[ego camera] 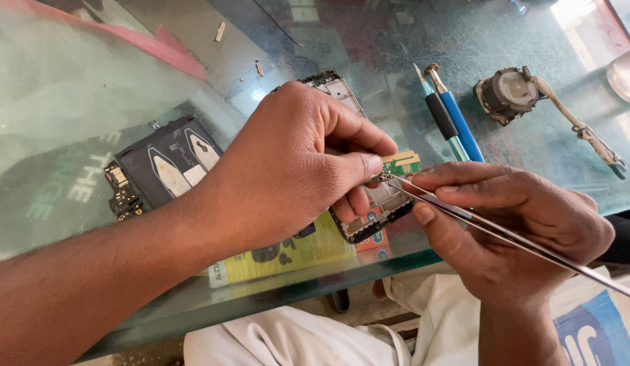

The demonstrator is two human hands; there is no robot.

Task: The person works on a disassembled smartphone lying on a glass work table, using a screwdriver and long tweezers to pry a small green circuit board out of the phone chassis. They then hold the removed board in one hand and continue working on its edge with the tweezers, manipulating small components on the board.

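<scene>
Phone frame (369, 203) opened, battery (167, 165) already out; left hand (294, 163) pinching small green board (403, 163), right hand (512, 224) gripping tweezers (464, 215) at it; reassembly pending.

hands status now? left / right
Left hand: closed, pinching small green circuit board.
Right hand: closed on metal tweezers, tips at the board.

The left hand (294, 166) and right hand (512, 224) meet over the opened phone frame (369, 203), crowding the glass table (396, 47) at its centre. At 1 o'clock, two screwdrivers (450, 122) lie just beside the work; past them, toward 2 o'clock, a round metal part (508, 93) blocks the way. At 9 o'clock a black battery module (162, 166) sits near. Toward 12 o'clock the glass lies open, with only small scraps (220, 31).
</scene>
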